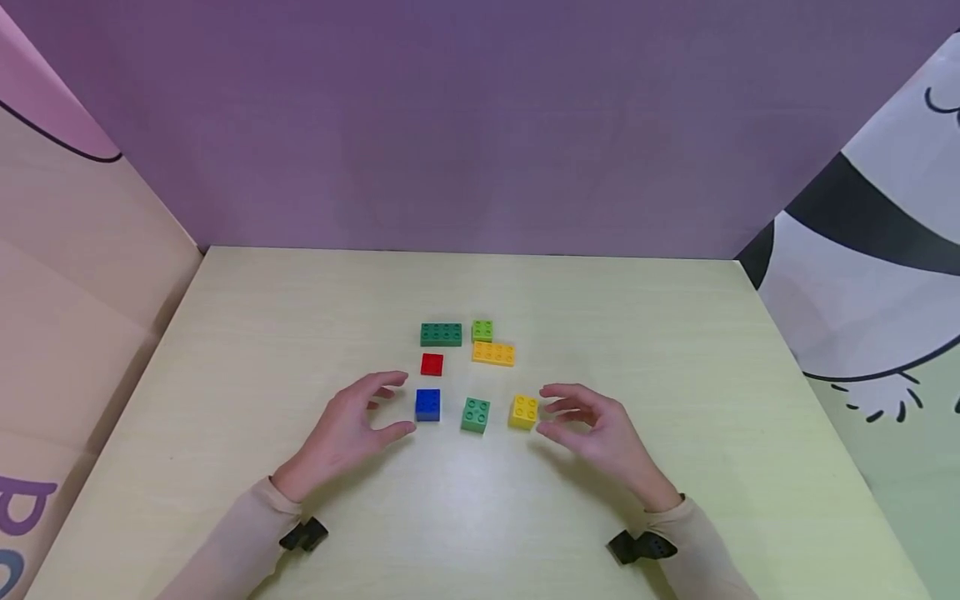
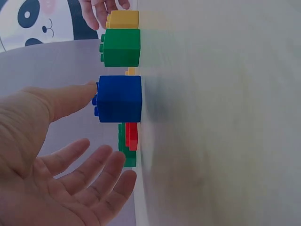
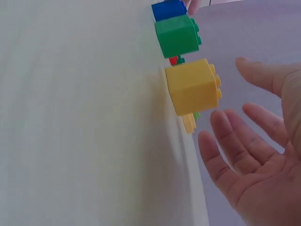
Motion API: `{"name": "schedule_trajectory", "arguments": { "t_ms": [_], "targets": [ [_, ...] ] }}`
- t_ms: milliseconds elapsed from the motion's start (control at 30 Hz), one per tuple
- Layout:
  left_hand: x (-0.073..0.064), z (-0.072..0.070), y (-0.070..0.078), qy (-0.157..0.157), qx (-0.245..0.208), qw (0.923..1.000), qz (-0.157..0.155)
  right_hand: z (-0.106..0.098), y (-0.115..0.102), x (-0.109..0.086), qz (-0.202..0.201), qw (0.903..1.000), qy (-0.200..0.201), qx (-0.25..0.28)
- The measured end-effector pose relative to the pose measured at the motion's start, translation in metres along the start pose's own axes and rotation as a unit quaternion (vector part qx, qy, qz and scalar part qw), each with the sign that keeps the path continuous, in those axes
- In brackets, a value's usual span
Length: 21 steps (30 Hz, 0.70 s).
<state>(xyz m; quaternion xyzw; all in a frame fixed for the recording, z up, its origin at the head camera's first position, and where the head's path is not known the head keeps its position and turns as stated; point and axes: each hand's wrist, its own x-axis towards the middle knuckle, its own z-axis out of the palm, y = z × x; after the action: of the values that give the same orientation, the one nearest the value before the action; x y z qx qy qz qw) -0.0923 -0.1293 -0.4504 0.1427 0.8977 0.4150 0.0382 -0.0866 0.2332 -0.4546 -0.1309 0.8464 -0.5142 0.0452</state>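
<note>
Beside the blue brick (image 1: 428,405) my left hand (image 1: 352,429) hovers with thumb and fingers spread, holding nothing. In the left wrist view its thumb tip comes close to the studs of the blue brick (image 2: 119,99); contact cannot be told. My right hand (image 1: 596,425) is just right of the yellow brick (image 1: 523,412), fingers loosely bent and apart, with a gap to the yellow brick (image 3: 193,87) in the right wrist view. Between the two stands a green brick (image 1: 475,415), slightly turned. All three sit studs up on the table.
Behind them lie a flat red brick (image 1: 432,364), a long dark green brick (image 1: 441,335), a small lime brick (image 1: 482,331) and a long orange-yellow brick (image 1: 493,353), the last two touching or nearly so. A purple wall (image 1: 480,125) rises at the pale table's (image 1: 300,308) far edge.
</note>
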Motion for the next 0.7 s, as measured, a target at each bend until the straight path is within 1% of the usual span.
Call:
{"name": "schedule_trajectory", "arguments": {
  "t_ms": [200, 367, 567, 700],
  "targets": [
    [0.003, -0.001, 0.001, -0.008, 0.015, 0.9998, -0.010, 0.006, -0.001, -0.001, 0.019, 0.9997, -0.005, -0.015],
    [0.006, -0.001, 0.002, -0.013, 0.017, 0.9997, -0.009, 0.009, 0.001, 0.001, 0.028, 0.9989, -0.004, -0.037],
    [0.010, 0.001, 0.005, -0.021, 0.023, 0.9995, -0.002, 0.010, 0.004, 0.005, 0.027, 0.9981, 0.000, -0.055],
    [0.011, 0.003, 0.006, -0.028, 0.028, 0.9992, -0.005, 0.011, 0.004, 0.008, 0.024, 0.9977, -0.004, -0.063]
  ]
}}
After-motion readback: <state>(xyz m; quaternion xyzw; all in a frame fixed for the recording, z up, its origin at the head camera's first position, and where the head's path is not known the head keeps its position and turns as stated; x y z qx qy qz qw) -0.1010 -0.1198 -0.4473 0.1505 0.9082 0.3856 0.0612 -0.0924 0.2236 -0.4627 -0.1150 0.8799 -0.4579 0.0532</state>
